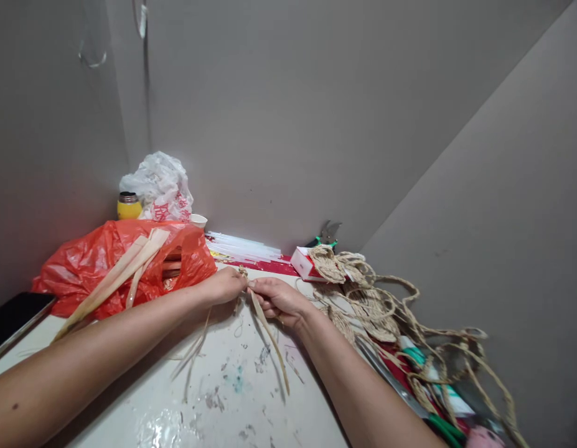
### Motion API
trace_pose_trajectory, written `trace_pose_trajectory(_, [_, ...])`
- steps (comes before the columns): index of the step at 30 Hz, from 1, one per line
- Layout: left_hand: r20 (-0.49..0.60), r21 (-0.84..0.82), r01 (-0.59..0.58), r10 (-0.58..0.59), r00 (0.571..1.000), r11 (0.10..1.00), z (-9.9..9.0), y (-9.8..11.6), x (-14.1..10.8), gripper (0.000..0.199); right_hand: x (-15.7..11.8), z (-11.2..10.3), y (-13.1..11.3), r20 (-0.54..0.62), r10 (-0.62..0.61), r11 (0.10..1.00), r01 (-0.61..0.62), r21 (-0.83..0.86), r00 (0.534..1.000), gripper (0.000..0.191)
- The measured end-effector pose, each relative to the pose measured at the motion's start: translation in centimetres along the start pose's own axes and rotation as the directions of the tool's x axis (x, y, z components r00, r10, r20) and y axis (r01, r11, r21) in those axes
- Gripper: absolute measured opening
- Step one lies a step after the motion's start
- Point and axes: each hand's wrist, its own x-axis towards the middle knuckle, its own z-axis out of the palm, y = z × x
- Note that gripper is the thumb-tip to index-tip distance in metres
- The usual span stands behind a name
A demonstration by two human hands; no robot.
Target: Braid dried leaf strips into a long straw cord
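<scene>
My left hand (pixel 226 286) is closed around a small braided fibre piece (pixel 243 272), whose knotted end shows above the fingers. Against it, my right hand (pixel 282 302) pinches a flat, pale plant-fibre strip (pixel 271 339) between thumb and forefinger. The strip hangs down from the fingertips towards the table (pixel 232 398). Thin loose strands (pixel 195 351) trail below my left hand. The fingers hide most of the piece where the two hands meet.
To the left, long dry strips (pixel 124 267) lie over a red plastic bag (pixel 92 249), beside a phone (pixel 17 320). Behind are clear glue sticks (pixel 246 246) and pruning shears (pixel 329 233). Braided fibre cords (pixel 372 311) heap on the right. Grey walls enclose the table.
</scene>
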Motion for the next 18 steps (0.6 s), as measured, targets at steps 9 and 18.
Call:
trace_pose_trajectory(9, [0.039, 0.067, -0.106, 0.103, 0.994, 0.992, -0.7, -1.3, 0.5, 0.013, -0.1, 0.2, 0.1, -0.059, -0.053, 0.958, 0.035, -0.285, 0.997, 0.029])
trace_pose_trajectory(18, [0.14, -0.073, 0.091, -0.08, 0.987, 0.993, -0.3, -1.8, 0.0, 0.018, -0.7, 1.4, 0.0, -0.103, -0.248, 0.768, 0.131, -0.627, 0.963, 0.029])
